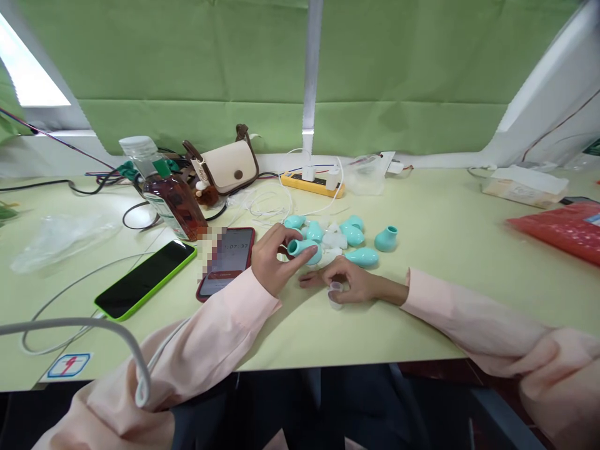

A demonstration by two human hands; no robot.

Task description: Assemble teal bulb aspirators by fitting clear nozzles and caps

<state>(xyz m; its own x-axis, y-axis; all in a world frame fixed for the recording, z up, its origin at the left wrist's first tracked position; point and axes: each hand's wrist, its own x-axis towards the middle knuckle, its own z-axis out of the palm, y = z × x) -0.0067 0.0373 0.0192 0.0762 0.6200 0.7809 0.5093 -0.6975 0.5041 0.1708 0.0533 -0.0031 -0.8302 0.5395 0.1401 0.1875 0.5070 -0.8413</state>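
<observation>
My left hand (276, 259) holds a hollow teal piece (307, 251) between thumb and fingers, its round opening turned to the left. To the right of it, my right hand (349, 281) is closed on a small translucent white piece (335, 295) low over the table. Beyond both hands lies a group of rounded teal pieces (352, 234) mixed with whitish translucent pieces (334, 237). One teal piece with a narrow neck (385, 239) stands apart at the right of the group, and a longer teal piece (362, 257) lies just beyond my right hand.
Left of my hands lie a red-cased phone (229, 262) and a green-cased phone (145, 281) with a cable. Behind them stand a bottle (173, 200) and a bag (230, 165). A yellow power strip (313, 184) is at the back, a red package (562, 231) far right.
</observation>
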